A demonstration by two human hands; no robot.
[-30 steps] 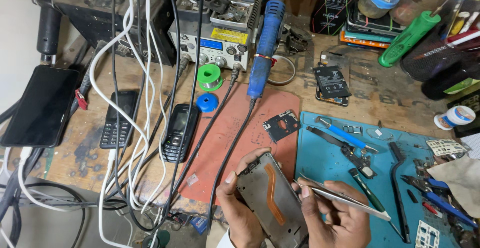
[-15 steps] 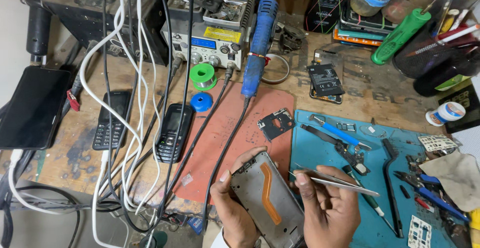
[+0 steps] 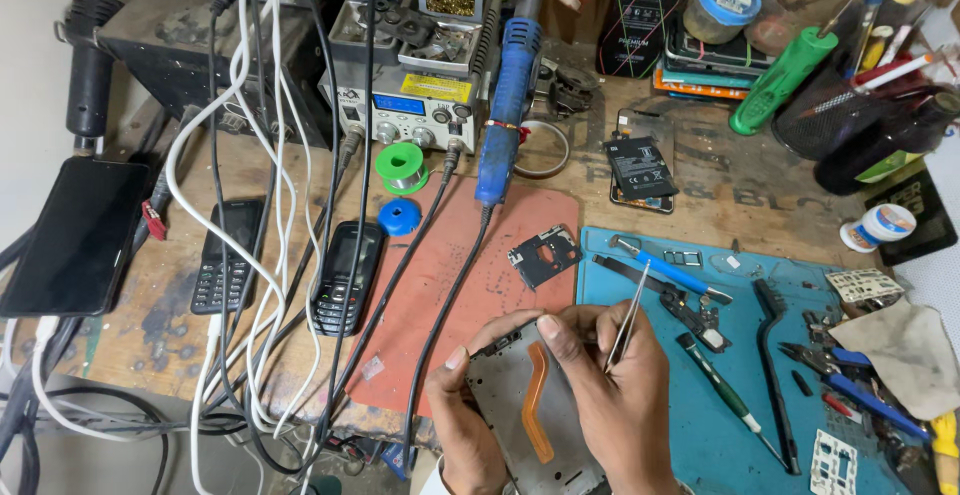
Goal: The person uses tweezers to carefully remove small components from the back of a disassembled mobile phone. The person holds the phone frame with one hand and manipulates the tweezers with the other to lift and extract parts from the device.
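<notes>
I see the opened phone frame [image 3: 535, 405] low in the middle of the view, over the near edge of the worktop [image 3: 760, 195], with an orange flex cable [image 3: 535, 400] running down its bare inside. My left hand [image 3: 465, 425] is clamped on the frame's left side, thumb hooked over the edge. My right hand [image 3: 610, 395] lies over the frame's upper right corner, its first finger pressing on the top rim, and pinches a pair of steel tweezers [image 3: 628, 320] whose tips stand up and away from the frame.

My worry is the flex cable: the fingertip presses close to its upper end, and a slip could crease or tear it. The frame hangs partly past the worktop's edge, so a loosened left grip could send it to the floor. The black lead [image 3: 440, 305] of the blue hot-air wand [image 3: 505, 105] crosses the red mat [image 3: 500, 265] just beside my left wrist; a snag could drag the wand. Loose small parts on the blue mat [image 3: 720, 435] sit near my right forearm and could be swept off.
</notes>
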